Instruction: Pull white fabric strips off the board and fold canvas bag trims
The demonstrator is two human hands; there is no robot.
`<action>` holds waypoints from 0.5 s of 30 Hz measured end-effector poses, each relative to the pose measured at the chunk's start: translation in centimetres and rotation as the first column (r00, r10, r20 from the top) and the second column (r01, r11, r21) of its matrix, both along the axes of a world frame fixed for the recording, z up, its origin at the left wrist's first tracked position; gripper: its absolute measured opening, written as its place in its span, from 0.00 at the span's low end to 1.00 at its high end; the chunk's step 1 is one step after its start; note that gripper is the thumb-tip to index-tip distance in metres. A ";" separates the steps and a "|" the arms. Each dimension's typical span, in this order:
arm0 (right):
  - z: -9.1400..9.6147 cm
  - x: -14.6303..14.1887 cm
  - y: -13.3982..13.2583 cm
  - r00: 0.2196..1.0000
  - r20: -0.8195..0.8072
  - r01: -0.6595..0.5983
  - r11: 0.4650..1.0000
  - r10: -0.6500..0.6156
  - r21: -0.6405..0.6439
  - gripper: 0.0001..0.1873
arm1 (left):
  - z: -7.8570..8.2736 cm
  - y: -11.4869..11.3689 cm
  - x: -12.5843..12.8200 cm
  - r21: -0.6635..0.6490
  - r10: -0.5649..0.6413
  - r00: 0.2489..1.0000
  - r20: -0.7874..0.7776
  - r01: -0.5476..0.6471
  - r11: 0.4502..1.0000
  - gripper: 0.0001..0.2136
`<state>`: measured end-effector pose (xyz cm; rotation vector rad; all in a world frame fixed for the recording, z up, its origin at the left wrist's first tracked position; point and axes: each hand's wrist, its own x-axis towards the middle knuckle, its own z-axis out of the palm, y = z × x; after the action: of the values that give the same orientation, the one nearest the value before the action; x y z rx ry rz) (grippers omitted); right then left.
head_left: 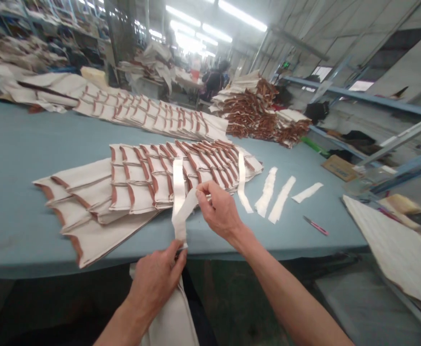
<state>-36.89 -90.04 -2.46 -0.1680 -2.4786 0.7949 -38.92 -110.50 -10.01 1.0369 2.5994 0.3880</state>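
My right hand (219, 209) pinches one end of a white fabric strip (186, 207) between thumb and fingers, over the table's front edge. Nearer to me, my left hand (160, 274) is closed on the lower end of the white strips. A cream fabric piece (172, 317) hangs below that hand; whether the fingers grip it too is hidden. Another length of white strip (178, 178) runs up over a fanned stack of cream panels with brown edging (134, 180). More white strips (282, 199) lie to the right of the stack.
Pink-handled thread snips (316, 226) lie on the blue-covered table (232, 240) at right. Behind are a second row of cream panels (141, 113) and a tall brown-edged pile (257, 110). A pale board (393, 254) juts in at the right. A person (213, 81) sits far back.
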 end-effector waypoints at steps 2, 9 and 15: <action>2.5 -2.4 1.3 0.999 -0.045 0.005 0.999 -0.003 0.054 0.07 | 0.2 0.1 -0.2 -0.012 -0.014 1.000 0.012 0.014 1.000 0.18; 8.8 -13.6 5.9 0.988 -0.140 0.080 0.987 -0.060 0.142 0.10 | 0.0 0.2 -0.1 -0.041 -0.044 0.998 0.041 0.045 0.998 0.18; 10.2 -22.5 9.4 0.967 -0.199 0.190 0.970 -0.159 0.151 0.14 | -2.6 0.1 0.4 -0.012 -0.098 0.995 -0.004 0.098 0.995 0.21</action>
<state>-59.41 -80.62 7.72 -0.2373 -2.3033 0.5001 -38.54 -110.42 -12.62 1.1571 2.5402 0.3468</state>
